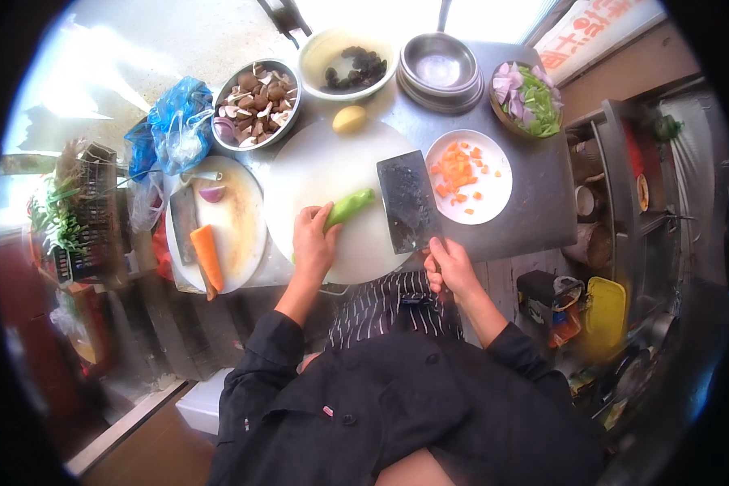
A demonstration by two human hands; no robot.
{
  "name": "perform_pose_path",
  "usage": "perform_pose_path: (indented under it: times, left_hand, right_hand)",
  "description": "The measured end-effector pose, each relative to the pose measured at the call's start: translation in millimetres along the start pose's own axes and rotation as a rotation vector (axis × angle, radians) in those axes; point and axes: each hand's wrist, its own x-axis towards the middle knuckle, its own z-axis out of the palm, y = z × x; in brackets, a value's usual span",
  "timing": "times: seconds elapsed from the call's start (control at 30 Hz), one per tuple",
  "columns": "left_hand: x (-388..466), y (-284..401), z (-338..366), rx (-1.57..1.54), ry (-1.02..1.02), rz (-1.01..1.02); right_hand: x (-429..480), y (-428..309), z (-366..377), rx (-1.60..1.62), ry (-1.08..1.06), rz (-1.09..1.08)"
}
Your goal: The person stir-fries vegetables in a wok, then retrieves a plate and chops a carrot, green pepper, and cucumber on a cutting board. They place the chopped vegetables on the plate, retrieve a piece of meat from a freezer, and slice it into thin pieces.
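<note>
My left hand (314,238) grips a long green pepper (350,206) over the large round white cutting board (297,164). In my right hand (451,266) is the handle of a Chinese cleaver (408,200), its broad dark blade lying over the board's right edge. That blade reaches close to a white plate (495,200) of diced carrot (454,167). A yellow potato (349,119) rests at the board's far edge. Part of another green item shows beside my left wrist, mostly hidden.
A smaller round board (243,212) at left holds a second cleaver (184,228), a carrot (206,258) and an onion piece (212,194). Along the back stand a bowl of cut mushrooms (258,103), a bowl of black fungus (316,67), stacked metal bowls (440,67) and a bowl of cut vegetables (528,100).
</note>
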Motion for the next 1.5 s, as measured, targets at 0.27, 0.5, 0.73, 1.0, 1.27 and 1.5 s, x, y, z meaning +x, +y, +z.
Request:
perform_pose_path:
  times: [0.27,0.5,0.73,1.0,1.27,1.5]
  left_hand:
    - [-2,-1,5,-0.021,-0.002,-0.054]
    - [-1,1,4,-0.014,0.014,0.000]
    - [-26,-8,-13,-0.021,0.074,0.011]
    - [-52,-30,-24,-0.033,0.102,0.003]
    - [-81,-43,-40,-0.037,0.208,-0.116]
    - [-82,-54,-38,-0.085,0.210,-0.075]
  right_hand:
    - [19,-3,9,0.059,-0.097,0.030]
    - [57,1,43,0.112,-0.143,-0.054]
    - [45,8,34,-0.028,-0.137,-0.002]
    - [43,26,49,-0.115,-0.307,0.152]
    - [35,33,58,-0.244,-0.293,0.043]
    - [33,58,83,-0.392,-0.387,0.085]
